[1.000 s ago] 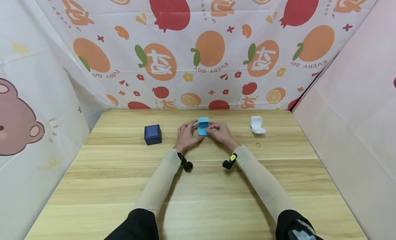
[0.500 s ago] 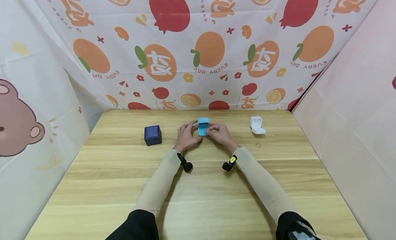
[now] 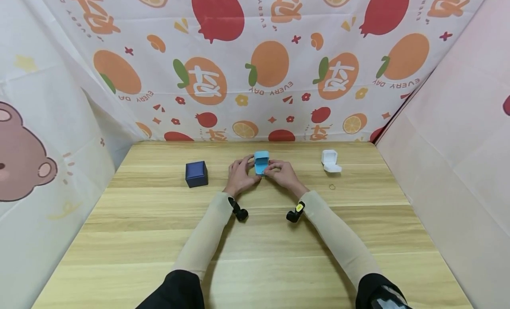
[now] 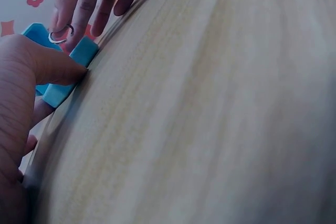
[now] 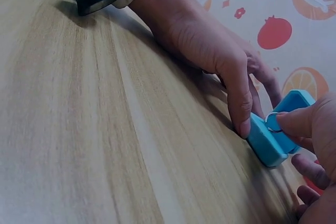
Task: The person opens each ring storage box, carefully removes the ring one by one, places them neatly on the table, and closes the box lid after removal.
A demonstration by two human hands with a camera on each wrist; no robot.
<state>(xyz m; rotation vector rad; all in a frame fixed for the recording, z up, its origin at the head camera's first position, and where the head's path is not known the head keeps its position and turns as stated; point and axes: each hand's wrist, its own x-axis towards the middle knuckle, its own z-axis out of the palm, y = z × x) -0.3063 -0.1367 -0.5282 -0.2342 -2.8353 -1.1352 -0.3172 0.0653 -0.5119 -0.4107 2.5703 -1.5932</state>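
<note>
The right hand (image 3: 283, 173) pinches a ring (image 4: 55, 41) at the open blue box (image 3: 261, 162) — the left hand (image 3: 240, 175) grips that box. Ring handling, I'd judge, in or out I can't tell; the next move wants a steady box and light fingertips. Right of the right hand sit another, loose band (image 3: 332, 189) and a white box (image 3: 330, 160).

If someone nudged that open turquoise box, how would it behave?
The turquoise box looks small and hard-edged, so probably light and stiff. Its raised lid might tip it backward, though the left hand gripping it should limit sliding.
</note>
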